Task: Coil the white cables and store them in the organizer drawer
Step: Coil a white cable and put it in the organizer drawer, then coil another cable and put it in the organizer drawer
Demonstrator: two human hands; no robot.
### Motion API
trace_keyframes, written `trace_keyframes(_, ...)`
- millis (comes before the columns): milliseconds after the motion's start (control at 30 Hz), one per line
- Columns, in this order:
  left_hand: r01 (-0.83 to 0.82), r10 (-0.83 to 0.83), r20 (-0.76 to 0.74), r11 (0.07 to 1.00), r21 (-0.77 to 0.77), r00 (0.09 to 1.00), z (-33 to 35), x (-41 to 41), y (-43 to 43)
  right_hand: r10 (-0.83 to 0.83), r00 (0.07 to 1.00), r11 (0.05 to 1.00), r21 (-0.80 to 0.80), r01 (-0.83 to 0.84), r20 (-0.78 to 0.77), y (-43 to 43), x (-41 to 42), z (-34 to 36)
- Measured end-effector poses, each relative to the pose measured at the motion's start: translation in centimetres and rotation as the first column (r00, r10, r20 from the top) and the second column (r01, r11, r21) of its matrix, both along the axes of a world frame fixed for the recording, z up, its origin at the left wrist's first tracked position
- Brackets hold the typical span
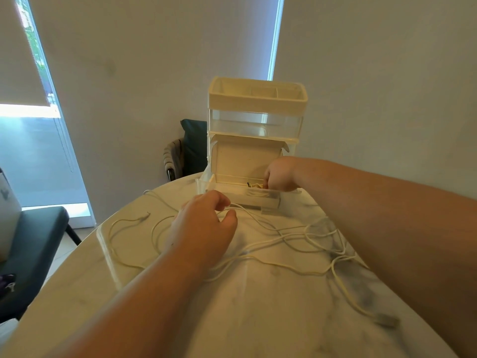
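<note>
Fingers of right hand [281, 174] dip into drawer [265, 201], grip unclear; left hand [204, 228] pinches cable [259, 221].

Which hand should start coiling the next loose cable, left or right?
Probably left. The left hand grips a loose cable on the table, while the right hand is down in the open drawer at a coil.

The pale, marble-veined counter [258, 319] has a rounded edge. Loose white cables [296, 239] sprawl across it in tangled loops, one grey plug end lying near the right edge. At the far side stands a cream organizer [255, 99], its clear lower drawer [247, 200] pulled out over the counter.
</note>
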State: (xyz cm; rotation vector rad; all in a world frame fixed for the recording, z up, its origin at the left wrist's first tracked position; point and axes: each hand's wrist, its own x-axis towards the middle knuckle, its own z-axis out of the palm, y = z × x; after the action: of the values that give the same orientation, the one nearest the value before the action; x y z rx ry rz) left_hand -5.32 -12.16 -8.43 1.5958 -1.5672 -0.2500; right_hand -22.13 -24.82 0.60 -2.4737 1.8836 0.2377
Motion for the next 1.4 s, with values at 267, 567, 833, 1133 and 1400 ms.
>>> trace_keyframes(267, 0.019, -0.023, 0.051, 0.997, 0.072, 0.998, 0.6, 0.1, 0.0, 0.11, 0.925, 0.976, -0.213, -0.032, 0.363, 3.6, -1.5, 1.7)
trace_keyframes(567, 0.101, -0.204, 0.277, 0.933, 0.347, 0.939, 1.9, -1.3, 2.5, -0.039, 0.8, 0.997, -0.025, 0.067, 0.599, 20.6, -6.0, 0.0)
trace_keyframes(833, 0.209, -0.314, 0.326, 0.925, 0.317, 0.892, 2.7, -1.7, 5.3, -0.099, 0.773, 0.991, -0.01, 0.135, 0.627, 27.2, -6.3, -7.0)
trace_keyframes(1133, 0.199, -0.411, 0.57, 0.895, 0.398, 0.712, 1.4, -5.1, 5.6, 0.053, 0.921, 0.998, -0.005, -0.056, 0.386, 26.3, -6.0, -8.4)
trace_keyframes(1400, 0.255, -0.424, 0.603, 0.902, 0.349, 0.676, 1.0, -5.7, 5.3, 0.036, 0.847, 0.999, -0.017, -0.031, 0.53, 24.7, -7.4, -8.9)
